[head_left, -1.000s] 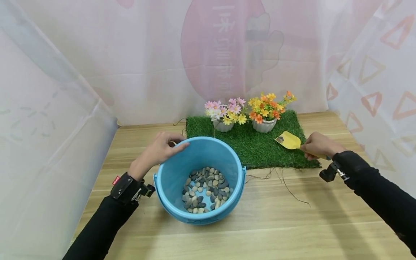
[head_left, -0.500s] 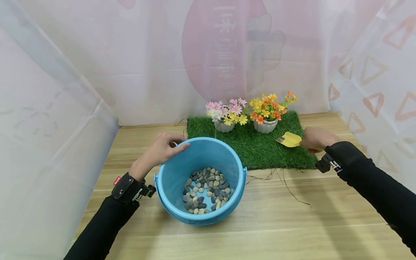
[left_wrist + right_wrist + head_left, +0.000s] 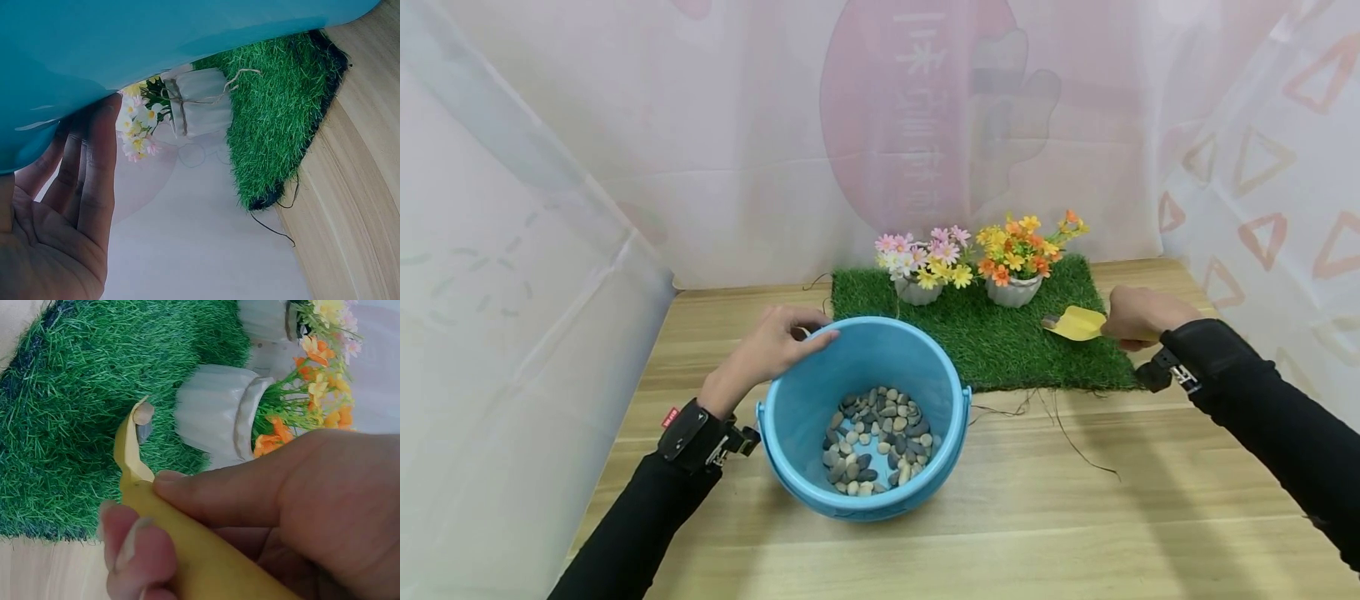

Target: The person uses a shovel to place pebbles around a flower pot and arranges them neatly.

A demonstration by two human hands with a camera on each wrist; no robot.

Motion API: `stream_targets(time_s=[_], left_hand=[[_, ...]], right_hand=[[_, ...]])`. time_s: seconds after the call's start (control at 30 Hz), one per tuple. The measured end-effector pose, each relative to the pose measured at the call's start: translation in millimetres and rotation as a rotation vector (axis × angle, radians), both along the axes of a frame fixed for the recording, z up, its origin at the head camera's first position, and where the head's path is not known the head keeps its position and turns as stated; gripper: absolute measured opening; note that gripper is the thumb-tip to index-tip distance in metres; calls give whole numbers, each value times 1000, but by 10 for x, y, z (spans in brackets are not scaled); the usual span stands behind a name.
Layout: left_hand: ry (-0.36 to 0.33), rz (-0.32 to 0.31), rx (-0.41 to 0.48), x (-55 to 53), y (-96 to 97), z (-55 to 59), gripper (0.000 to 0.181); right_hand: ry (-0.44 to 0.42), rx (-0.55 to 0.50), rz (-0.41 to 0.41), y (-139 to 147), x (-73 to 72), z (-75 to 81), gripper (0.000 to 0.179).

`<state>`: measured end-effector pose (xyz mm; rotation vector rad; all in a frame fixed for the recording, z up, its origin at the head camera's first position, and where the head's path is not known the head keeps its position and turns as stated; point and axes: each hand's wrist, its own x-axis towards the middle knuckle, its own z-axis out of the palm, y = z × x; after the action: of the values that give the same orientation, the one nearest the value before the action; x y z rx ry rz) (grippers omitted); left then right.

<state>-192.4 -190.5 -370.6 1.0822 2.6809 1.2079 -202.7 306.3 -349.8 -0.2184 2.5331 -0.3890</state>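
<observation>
Since the earlier head frames, your right hand (image 3: pixel 1142 317) has edged toward 12 o'clock and slightly toward 3, and the yellow scoop (image 3: pixel 1078 323) has slid a touch toward 3 o'clock with it. Your left hand and the blue bucket (image 3: pixel 880 354) look to have stayed put.

Your right hand is grasping the scoop's handle, thumb on one side and curled fingers on the other. The blade points to 9 o'clock from your knuckles, over the right end of the green grass mat (image 3: pixel 1000 354). At its tip you have a tan pebble (image 3: pixel 143 413) and a grey pebble (image 3: pixel 144 432), close against the blade's inner face; you can't tell from here whether the blade touches the grass.

Your left hand (image 3: pixel 767 343) is gripping the bucket's rim at about 11 o'clock, thumb over the top and fingers against the outer wall. The bucket stands on the wooden table (image 3: pixel 1037 517), with grey and pale stones (image 3: pixel 899 423) spread over its bottom and bare blue showing between them.

From the scoop, the pot of orange flowers (image 3: pixel 1013 292) stands near at 10 o'clock; the pot of pink flowers (image 3: pixel 917 291) is beyond it, nearer 9, also on the mat.
</observation>
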Motion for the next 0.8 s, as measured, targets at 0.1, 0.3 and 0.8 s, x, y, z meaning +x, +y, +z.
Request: stream_targets(time_s=[0.1, 0.3, 0.8], left_hand=[[0, 7, -2, 3, -7, 8, 14], [3, 6, -16, 11, -8, 28, 14], [5, 32, -20, 23, -5, 7, 17]], right_hand=[[4, 2, 17, 21, 24, 24, 20], [23, 28, 78, 89, 101, 75, 30], [153, -163, 139, -61, 257, 376, 22]])
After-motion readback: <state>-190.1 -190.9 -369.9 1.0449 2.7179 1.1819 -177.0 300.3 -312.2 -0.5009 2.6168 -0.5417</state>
